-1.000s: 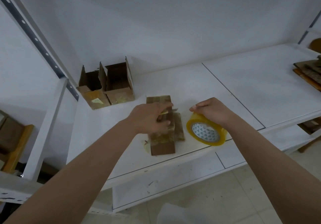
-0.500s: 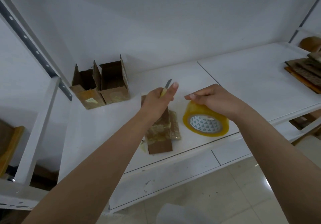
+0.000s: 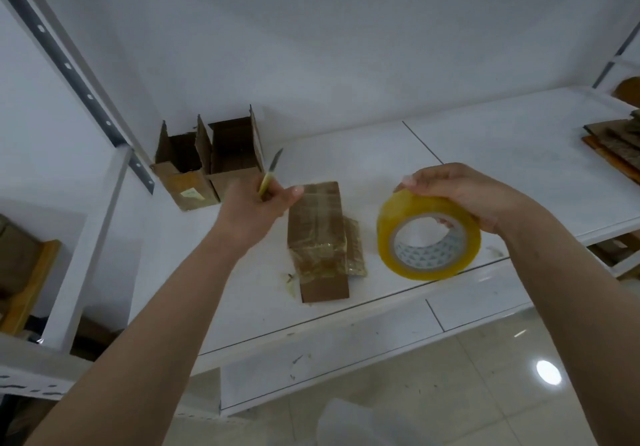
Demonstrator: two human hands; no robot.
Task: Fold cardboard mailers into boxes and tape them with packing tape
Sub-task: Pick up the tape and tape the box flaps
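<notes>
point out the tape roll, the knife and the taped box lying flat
tape roll [image 3: 408, 213]: head view, on its yellow outer band
knife [image 3: 267, 182]: head view, on its yellow handle above the left hand
taped box [image 3: 317, 224]: head view, on its taped top face

On the counter [image 3: 485, 140] a taped box [image 3: 317, 234] is lying between two open boxes [image 3: 207, 165] behind-left and the tape roll [image 3: 429, 237] at right.

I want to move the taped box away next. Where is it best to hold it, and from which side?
Grip the taped box across its two long sides near the middle, coming from above. It lies flat and narrow on the shelf, so one hand probably spans it; the loose tape at its near end looks sticky.
</notes>
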